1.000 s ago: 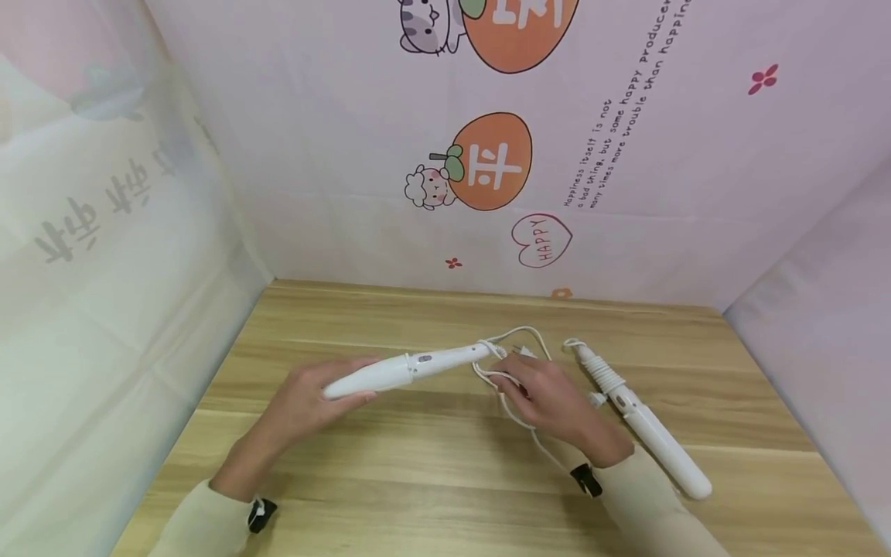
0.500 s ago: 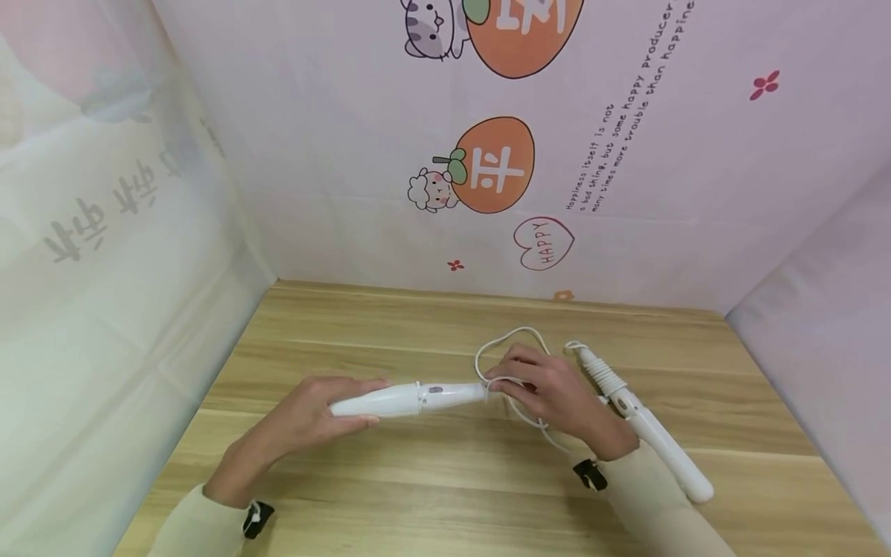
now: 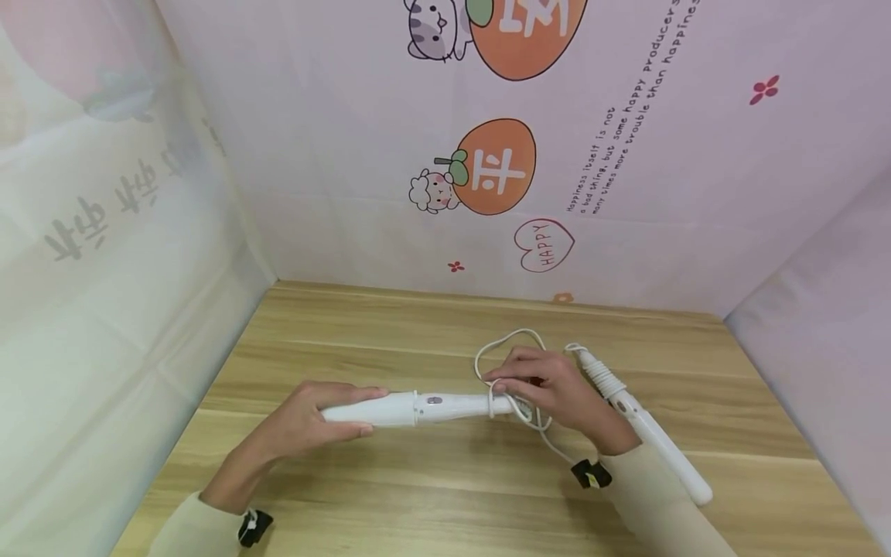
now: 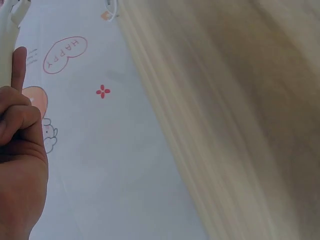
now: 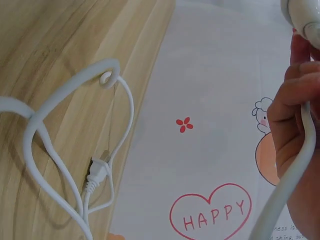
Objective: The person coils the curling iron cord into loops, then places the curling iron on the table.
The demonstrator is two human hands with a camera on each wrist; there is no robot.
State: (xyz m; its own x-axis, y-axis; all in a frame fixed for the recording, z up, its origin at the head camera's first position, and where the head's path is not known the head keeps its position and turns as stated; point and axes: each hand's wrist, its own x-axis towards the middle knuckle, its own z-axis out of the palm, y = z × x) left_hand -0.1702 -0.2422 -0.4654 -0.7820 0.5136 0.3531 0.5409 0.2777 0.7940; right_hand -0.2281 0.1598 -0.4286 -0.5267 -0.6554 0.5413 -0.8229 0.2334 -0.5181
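Over wooden tabletop [image 3: 418, 495], by printed cloth [image 3: 348, 139]: left hand [image 3: 299, 420] grips wand [image 3: 425, 408], lower now; right hand [image 3: 559, 394] pinches cord [image 5: 65, 89].

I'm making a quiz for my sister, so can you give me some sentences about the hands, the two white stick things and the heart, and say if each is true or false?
1. The left hand holds a white wand. True.
2. The right hand touches nothing. False: it pinches a white cord.
3. A second white wand lies on the table, with a wound cord near one end. True.
4. The printed heart says SAD. False: it says HAPPY.
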